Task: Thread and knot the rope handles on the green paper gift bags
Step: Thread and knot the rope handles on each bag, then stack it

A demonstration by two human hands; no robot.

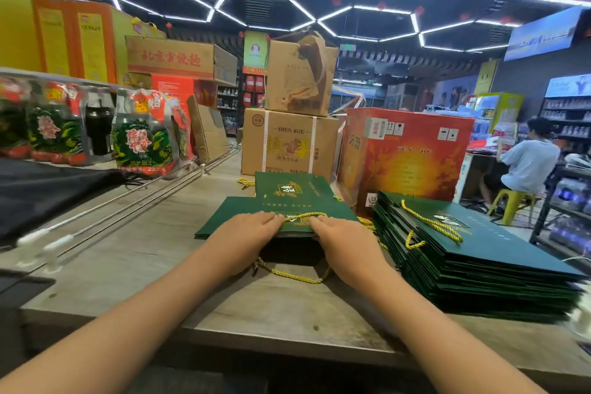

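Observation:
A green gift bag [339, 209] lies flat mid-table with its dark mouth open toward me. My left hand [246, 233] and my right hand [342, 243] hold its upper panel at the mouth edge, fingers on top and thumbs hidden beneath. One yellow rope handle [303, 216] runs across the panel between my fingertips. A second yellow rope handle [287, 275] loops out of the mouth onto the table. Another green bag [287, 189] lies just behind. A tall stack of flat green bags [479, 265] sits to the right, with a rope handle [431, 222] on top.
The grey wooden table [160, 265] carries metal rods [128, 205] and a black cloth [48, 189] at left. Cardboard boxes [287, 144] and a red box [406, 153] stand behind the bags. A person [527, 163] sits on a yellow stool at far right.

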